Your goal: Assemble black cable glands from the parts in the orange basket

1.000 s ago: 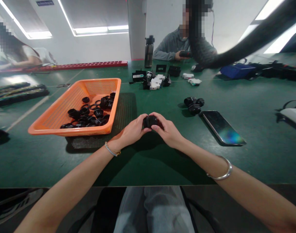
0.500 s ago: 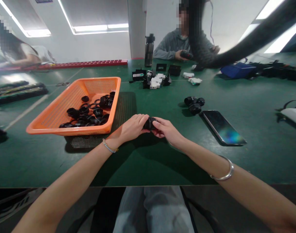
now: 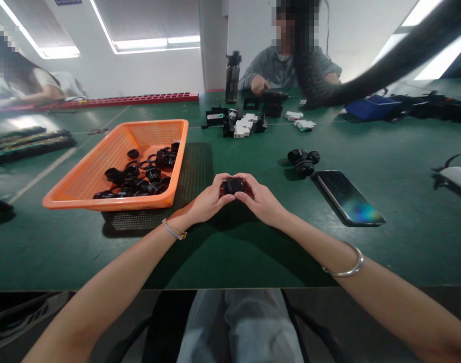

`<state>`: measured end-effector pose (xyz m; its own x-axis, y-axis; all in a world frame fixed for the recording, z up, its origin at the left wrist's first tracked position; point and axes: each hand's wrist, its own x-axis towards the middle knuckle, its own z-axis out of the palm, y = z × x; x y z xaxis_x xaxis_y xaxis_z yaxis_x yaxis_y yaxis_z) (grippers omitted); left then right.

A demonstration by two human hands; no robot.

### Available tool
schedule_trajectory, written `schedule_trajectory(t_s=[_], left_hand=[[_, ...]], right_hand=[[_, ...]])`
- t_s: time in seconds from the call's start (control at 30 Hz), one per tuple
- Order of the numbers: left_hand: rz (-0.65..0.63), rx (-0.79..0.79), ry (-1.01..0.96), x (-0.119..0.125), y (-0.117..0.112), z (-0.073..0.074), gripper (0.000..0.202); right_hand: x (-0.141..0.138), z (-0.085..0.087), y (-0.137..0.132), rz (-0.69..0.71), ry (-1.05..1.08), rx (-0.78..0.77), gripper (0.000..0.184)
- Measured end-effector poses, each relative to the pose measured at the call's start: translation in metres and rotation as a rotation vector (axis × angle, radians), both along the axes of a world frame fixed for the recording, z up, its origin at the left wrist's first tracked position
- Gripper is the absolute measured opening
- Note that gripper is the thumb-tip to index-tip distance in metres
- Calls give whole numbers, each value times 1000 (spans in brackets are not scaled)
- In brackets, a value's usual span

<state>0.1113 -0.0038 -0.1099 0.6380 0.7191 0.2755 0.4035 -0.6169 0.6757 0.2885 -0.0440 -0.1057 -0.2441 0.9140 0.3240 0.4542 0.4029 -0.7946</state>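
Between my two hands is a black plastic threaded fitting [image 3: 234, 186], lying sideways just above the green table. My left hand [image 3: 211, 199] is closed around its left end, thumb below and fingers above. My right hand [image 3: 262, 199] grips the right end the same way, and the fingertips of both hands nearly meet. To the left, an orange basket [image 3: 139, 202] holds several loose black fittings and rings [image 3: 152, 175]. On the right, a small cluster of similar black fittings [image 3: 304, 162] rests on the table.
A phone [image 3: 349, 197] lies right of my hands. Black and white parts [image 3: 245, 124] are piled beyond them, near a dark bottle [image 3: 233, 78]. Across the green table [image 3: 222, 257] sits a person [image 3: 277, 68] by a dark tool [image 3: 273, 96]. A thick black hose [image 3: 366, 83] hangs at upper right.
Both hands have shifted their grip on the fitting, thumbs now below it and more of it showing. The person opposite has lowered the dark tool to the table.
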Motion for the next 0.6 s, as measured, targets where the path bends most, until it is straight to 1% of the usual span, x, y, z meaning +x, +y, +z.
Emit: schedule_trajectory(t_s=[0.2,0.37,0.5,0.6], left_hand=[[61,59,114,2,-2,2,39],[79,112,228,2,-5,4,42],[70,113,257,3,-4,1,46],[107,139,262,3,-1,-4,53]], right_hand=[[0,-2,0,32,-38,41,34],[0,-3,0,-25,-125,76,30],[-2,-4,0,-56,-148,89,28],[0,-3,2,-58,-155,91,28]])
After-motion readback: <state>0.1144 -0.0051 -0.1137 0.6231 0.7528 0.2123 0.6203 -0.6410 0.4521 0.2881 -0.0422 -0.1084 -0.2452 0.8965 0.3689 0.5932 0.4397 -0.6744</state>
